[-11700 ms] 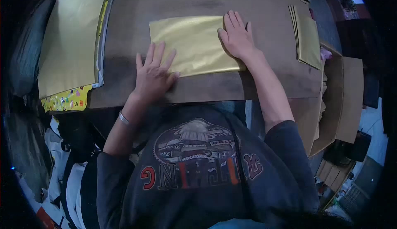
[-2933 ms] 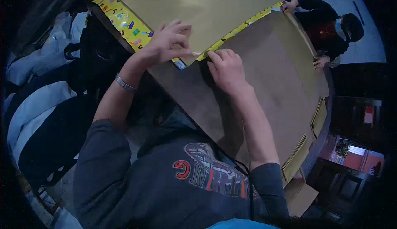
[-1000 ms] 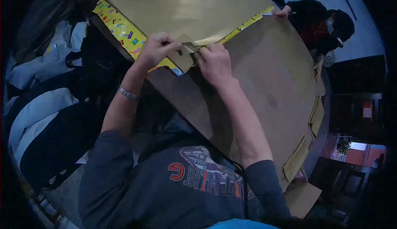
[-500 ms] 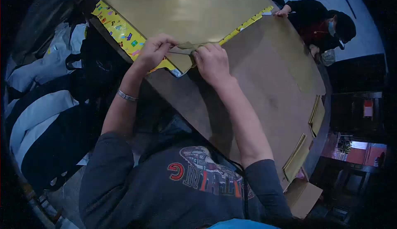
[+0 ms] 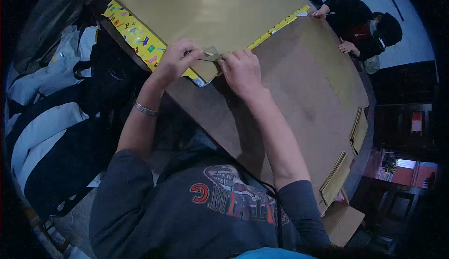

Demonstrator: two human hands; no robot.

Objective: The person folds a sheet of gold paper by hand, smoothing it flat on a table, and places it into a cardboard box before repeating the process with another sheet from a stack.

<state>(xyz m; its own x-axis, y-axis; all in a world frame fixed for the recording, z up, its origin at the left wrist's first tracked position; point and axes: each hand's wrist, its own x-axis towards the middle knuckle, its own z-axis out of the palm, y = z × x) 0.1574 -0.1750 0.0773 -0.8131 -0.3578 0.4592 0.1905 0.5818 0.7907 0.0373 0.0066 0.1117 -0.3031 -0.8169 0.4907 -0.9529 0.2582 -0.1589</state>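
Observation:
A large brown paper-covered panel (image 5: 210, 11) with a yellow printed border (image 5: 135, 33) lies on the table at the top. At its near corner, my left hand (image 5: 178, 58) pinches a small folded flap of brown paper (image 5: 209, 55) from the left. My right hand (image 5: 241, 67) grips the same flap's right end, fingers curled over the panel's edge. The yellow border sticks out below my left hand, with a whitish tip at the corner. What lies under my fingertips is hidden.
The brown table (image 5: 299, 95) spreads to the right. Two folded brown paper stacks, one nearer (image 5: 334, 177) and one farther (image 5: 358, 130), lie at its right edge. A cardboard box (image 5: 343, 221) is below them. A co-worker (image 5: 358, 32) leans on the far side. Bags (image 5: 51, 133) lie at left.
My left hand has shifted slightly right and the paper flap is bent up more between my hands. The co-worker's near hand has moved onto the table.

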